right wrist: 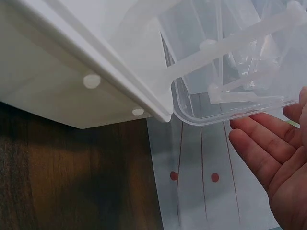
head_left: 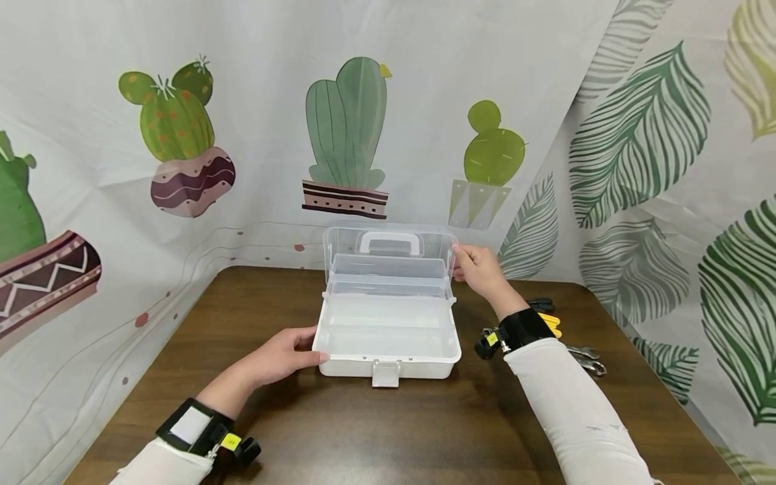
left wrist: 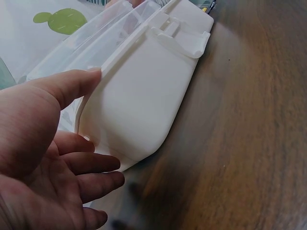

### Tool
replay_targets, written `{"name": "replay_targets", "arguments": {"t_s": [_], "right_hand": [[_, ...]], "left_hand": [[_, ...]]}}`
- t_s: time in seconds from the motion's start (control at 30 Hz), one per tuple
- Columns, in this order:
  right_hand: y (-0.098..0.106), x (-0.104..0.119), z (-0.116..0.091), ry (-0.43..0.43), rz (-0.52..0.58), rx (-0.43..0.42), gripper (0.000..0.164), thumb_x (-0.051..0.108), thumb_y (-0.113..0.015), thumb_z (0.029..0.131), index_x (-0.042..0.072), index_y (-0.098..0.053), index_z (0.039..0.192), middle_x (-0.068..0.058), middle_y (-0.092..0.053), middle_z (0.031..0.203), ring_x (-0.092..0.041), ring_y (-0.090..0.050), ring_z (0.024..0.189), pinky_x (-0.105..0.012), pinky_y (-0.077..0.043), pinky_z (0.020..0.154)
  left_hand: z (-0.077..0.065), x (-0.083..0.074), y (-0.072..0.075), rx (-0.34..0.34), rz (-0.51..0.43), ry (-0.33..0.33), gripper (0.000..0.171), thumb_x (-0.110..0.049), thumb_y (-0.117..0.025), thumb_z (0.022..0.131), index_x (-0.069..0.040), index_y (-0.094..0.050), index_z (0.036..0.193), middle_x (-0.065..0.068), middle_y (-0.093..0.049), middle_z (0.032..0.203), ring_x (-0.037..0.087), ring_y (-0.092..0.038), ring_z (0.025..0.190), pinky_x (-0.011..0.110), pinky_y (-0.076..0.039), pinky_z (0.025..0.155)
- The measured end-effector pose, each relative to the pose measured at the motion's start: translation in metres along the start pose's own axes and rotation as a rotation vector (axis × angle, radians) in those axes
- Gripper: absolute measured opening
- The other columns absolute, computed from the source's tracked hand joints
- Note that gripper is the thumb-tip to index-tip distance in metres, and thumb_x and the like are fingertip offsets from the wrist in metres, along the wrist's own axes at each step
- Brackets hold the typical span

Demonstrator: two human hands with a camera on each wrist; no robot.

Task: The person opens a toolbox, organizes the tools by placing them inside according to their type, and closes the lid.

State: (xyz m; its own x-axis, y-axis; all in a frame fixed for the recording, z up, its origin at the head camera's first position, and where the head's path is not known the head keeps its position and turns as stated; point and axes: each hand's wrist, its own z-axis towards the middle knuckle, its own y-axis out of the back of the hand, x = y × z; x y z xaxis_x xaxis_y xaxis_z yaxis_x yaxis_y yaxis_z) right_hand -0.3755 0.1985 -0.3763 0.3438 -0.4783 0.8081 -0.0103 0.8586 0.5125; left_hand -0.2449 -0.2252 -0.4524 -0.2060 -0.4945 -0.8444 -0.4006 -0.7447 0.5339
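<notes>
In the head view, the right hand (head_left: 481,273) pinches the edge of the clear lid (head_left: 343,242). The right sleeve (head_left: 564,397) partly hides shiny wrenches (head_left: 591,365). The white box (head_left: 351,369) sits open on the brown table (head_left: 388,438).

Left wrist view: the left hand (left wrist: 53,143) is loose and spread — its thumb touches the box's rim.

Right wrist view: fingertips (right wrist: 240,123) are at the lid's edge.

Head view: high, on the person's side of the table (head_left: 394,431), facing forward and down; widest, takes in the whole white box (head_left: 351,368). Left wrist view: close, rolled, past the left hand (head_left: 283,355) along the box's front wall. Right wrist view: close, rolled, past the right hand (head_left: 481,269). Head and left wrist share the latch (head_left: 386,374); head and right wrist, the clear lid (head_left: 348,246).
</notes>
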Motion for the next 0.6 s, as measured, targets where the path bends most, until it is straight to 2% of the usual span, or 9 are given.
{"name": "replay_targets", "arguments": {"t_s": [0.23,0.33,0.43,0.6], "right_hand": [[-0.003,0.000,0.005,-0.014,-0.042,0.037,0.040,0.026,-0.049,0.109,0.000,-0.063,0.137,-0.027,-0.074,0.103,-0.043,-0.074,0.095,-0.055,-0.062,0.086],[-0.002,0.002,0.007,-0.015,-0.089,0.061,0.041,0.024,-0.050,0.109,0.001,-0.059,0.142,-0.026,-0.074,0.103,-0.045,-0.072,0.095,-0.055,-0.062,0.085],[-0.001,0.003,0.009,-0.023,-0.134,0.083,0.042,0.022,-0.050,0.109,0.003,-0.057,0.145,-0.027,-0.074,0.100,-0.043,-0.073,0.090,-0.047,-0.064,0.079],[0.001,0.004,0.010,-0.046,-0.143,0.118,0.042,0.018,-0.050,0.108,0.000,-0.054,0.147,-0.027,-0.072,0.093,-0.038,-0.074,0.082,-0.033,-0.063,0.067]], "left_hand": [[-0.002,-0.005,0.002,0.009,0.002,0.013,0.064,-0.037,-0.077,0.092,-0.012,-0.057,0.148,0.007,-0.072,0.130,0.019,-0.066,0.118,0.037,-0.052,0.101],[-0.003,-0.008,0.003,0.026,0.015,0.012,0.063,-0.037,-0.078,0.092,-0.011,-0.059,0.145,0.005,-0.074,0.125,0.017,-0.067,0.114,0.035,-0.052,0.099],[-0.005,-0.011,0.005,0.053,0.008,0.002,0.062,-0.034,-0.078,0.092,-0.007,-0.059,0.145,0.007,-0.075,0.122,0.017,-0.068,0.111,0.034,-0.053,0.097],[-0.008,-0.017,0.007,0.086,-0.016,0.009,0.060,-0.029,-0.078,0.091,-0.005,-0.060,0.143,0.008,-0.076,0.121,0.017,-0.069,0.109,0.033,-0.056,0.094]]}}
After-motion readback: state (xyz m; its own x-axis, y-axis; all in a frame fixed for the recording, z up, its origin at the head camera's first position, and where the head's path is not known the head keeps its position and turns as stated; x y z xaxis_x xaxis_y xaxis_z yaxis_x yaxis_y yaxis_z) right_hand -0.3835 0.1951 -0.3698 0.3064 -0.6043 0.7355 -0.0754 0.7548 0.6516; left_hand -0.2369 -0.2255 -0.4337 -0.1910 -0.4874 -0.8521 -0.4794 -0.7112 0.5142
